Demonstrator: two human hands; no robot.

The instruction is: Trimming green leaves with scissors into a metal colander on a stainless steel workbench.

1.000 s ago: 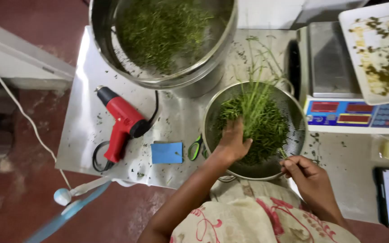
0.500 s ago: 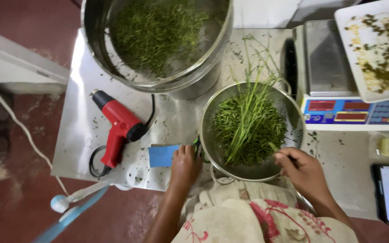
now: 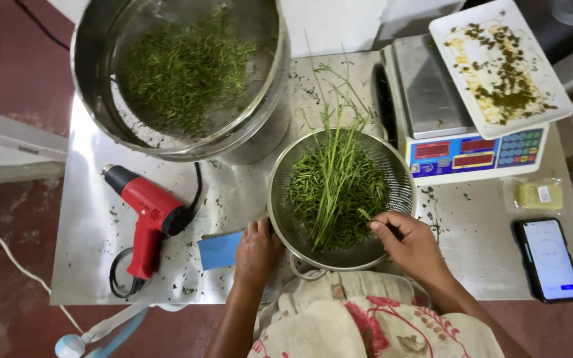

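Your left hand (image 3: 256,250) lies palm down at the near left edge of the metal strainer (image 3: 286,199), with the fingers bent over something on the counter (image 3: 101,232); the back of the hand covers it, so I cannot tell if this grip holds a thing or is only resting there. The forearm comes straight up from your lap. Your right hand (image 3: 411,245) reaches in from the right over the near right rim of the strainer, wrist a little bent, and the thumb and first fingers are pinched together on a thin green stem (image 3: 365,213). The strainer stands in the middle of the counter, just in front of you, between the red heat gun (image 3: 147,215) and the scale (image 3: 445,119). It is filled with short cut green pieces, and a bundle of long green stalks (image 3: 336,166) lies across them, pointing away from you and passing over the far rim. A blue card (image 3: 219,250) lies flat just beside your left hand. Behind the strainer stands a big steel pot (image 3: 247,142) with chopped greens inside. A white tray (image 3: 552,109) with dark scraps rests on the scale, and a phone (image 3: 548,260) lies at the right, well apart from your hands.
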